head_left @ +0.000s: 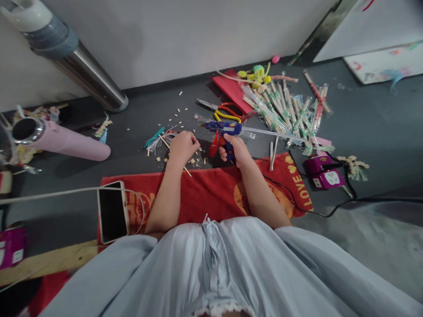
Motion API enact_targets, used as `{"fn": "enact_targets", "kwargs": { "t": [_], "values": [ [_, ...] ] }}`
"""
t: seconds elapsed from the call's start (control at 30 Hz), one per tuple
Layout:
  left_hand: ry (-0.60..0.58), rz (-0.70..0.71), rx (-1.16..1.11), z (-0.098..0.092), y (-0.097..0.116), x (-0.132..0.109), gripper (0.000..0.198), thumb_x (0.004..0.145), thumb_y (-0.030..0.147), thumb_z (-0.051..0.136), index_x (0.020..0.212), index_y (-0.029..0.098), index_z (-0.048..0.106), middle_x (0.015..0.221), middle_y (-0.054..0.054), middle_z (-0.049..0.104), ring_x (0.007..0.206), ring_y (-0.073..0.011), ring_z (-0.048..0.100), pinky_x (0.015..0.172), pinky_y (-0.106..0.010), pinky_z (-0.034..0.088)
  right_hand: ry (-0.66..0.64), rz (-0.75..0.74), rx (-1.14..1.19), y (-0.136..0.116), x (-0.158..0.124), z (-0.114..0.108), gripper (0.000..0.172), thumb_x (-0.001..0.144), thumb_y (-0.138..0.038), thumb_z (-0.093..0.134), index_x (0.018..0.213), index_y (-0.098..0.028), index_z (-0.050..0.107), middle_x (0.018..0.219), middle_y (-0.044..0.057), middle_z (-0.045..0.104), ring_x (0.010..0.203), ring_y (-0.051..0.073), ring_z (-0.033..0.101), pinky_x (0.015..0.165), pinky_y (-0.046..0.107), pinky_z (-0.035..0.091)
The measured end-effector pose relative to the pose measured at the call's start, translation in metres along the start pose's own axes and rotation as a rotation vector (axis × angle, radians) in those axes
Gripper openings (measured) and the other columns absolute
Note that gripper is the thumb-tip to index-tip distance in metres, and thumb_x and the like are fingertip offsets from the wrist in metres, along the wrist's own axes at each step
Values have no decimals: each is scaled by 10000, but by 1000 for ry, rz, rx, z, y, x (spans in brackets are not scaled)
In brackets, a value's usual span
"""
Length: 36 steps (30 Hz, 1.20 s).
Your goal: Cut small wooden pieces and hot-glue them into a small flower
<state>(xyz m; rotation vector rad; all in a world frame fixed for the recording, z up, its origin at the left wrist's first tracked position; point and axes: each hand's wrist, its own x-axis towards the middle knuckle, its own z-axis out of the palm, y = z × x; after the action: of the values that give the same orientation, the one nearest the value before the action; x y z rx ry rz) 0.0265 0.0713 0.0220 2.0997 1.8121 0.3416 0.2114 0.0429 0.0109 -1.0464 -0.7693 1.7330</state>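
My right hand (pixel 237 151) grips the handle of a blue hot glue gun (pixel 222 127), its nozzle pointing left and a long clear glue stick running out of the back. A red piece hangs at its front. My left hand (pixel 185 147) is closed just left of the nozzle, fingers curled together; whatever they may hold is hidden. Beneath and beside it lie a thin wooden stick (pixel 164 142), white twist-tie-like strands (pixel 167 137) and a teal strip (pixel 155 137). Tiny pale cut pieces (pixel 158 159) are scattered around the left hand.
Scissors (pixel 211 105) and yellow-handled pliers (pixel 228 116) lie behind the glue gun. Many wrapped sticks (pixel 280 105) are heaped at the right, near a purple power socket (pixel 324 173) and black cord. A red towel (pixel 205 193), phone (pixel 113 212) and pink bottle (pixel 71 143) are nearer left.
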Motion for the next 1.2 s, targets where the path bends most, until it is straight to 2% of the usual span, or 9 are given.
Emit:
{"fn": "enact_targets", "kwargs": {
  "t": [0.27, 0.43, 0.57, 0.7, 0.77, 0.87, 0.93, 1.1, 1.2],
  "values": [
    [164, -120, -374, -8, -19, 4, 98, 699, 256, 596, 705, 165, 630, 687, -29, 655, 645, -126, 575, 645, -263, 462, -32, 30, 35, -1, 0, -1, 410, 659, -555, 712, 656, -191, 523, 457, -46, 492, 369, 71, 407, 332, 212, 343],
    [181, -176, -614, -9, -29, 8, 141, 717, 229, 589, 812, 141, 645, 773, -48, 686, 700, -117, 614, 689, -256, 510, -70, 45, 14, 0, 0, -1, 428, 654, -603, 689, 645, -209, 523, 458, -54, 454, 379, 67, 365, 345, 224, 311],
    [-18, -110, -775, -14, -22, 3, 274, 730, 230, 609, 973, 121, 675, 821, -64, 697, 726, -119, 628, 714, -270, 530, -65, 32, 30, 0, 1, -1, 419, 639, -586, 701, 619, -208, 521, 458, -48, 467, 383, 69, 373, 348, 228, 307],
    [-240, -35, -844, -20, -9, -4, 236, 708, 276, 670, 888, 127, 708, 771, -53, 704, 710, -126, 633, 698, -275, 534, -36, -14, 24, 0, 0, 1, 383, 670, -549, 698, 645, -205, 534, 459, -50, 479, 382, 73, 402, 355, 224, 325],
    [-286, -2, -838, -21, -1, -6, 210, 708, 259, 672, 865, 124, 712, 826, -68, 723, 738, -131, 642, 725, -283, 532, -10, -51, 10, 0, 0, 2, 375, 681, -544, 693, 667, -201, 540, 457, -50, 488, 378, 77, 413, 353, 223, 341],
    [-296, 68, -822, -21, 10, -7, 141, 714, 204, 653, 806, 115, 711, 1101, -115, 702, 901, -160, 660, 794, -292, 526, 42, -104, -13, 2, 1, 3, 387, 683, -548, 691, 655, -194, 537, 461, -43, 507, 366, 81, 420, 343, 229, 364],
    [-322, 73, -814, -18, 17, -7, 131, 720, 184, 641, 808, 117, 711, 1170, -119, 677, 940, -173, 659, 765, -285, 532, 73, -128, -37, 2, 2, 4, 397, 683, -560, 686, 645, -193, 539, 468, -39, 515, 361, 85, 429, 337, 235, 374],
    [-370, 20, -780, -8, 26, -6, 140, 731, 147, 613, 826, 127, 715, 775, -47, 719, 688, -134, 645, 676, -277, 526, 129, -161, -124, 4, 2, 5, 405, 706, -575, 655, 605, -209, 514, 465, -38, 506, 363, 86, 436, 338, 236, 385],
    [-372, 30, -805, -8, 26, -6, 139, 718, 146, 622, 818, 125, 717, 727, -37, 708, 664, -126, 636, 703, -281, 526, 158, -167, -145, 5, 2, 6, 391, 718, -567, 640, 613, -211, 515, 470, -39, 509, 364, 84, 430, 343, 235, 384]
  ]
}}
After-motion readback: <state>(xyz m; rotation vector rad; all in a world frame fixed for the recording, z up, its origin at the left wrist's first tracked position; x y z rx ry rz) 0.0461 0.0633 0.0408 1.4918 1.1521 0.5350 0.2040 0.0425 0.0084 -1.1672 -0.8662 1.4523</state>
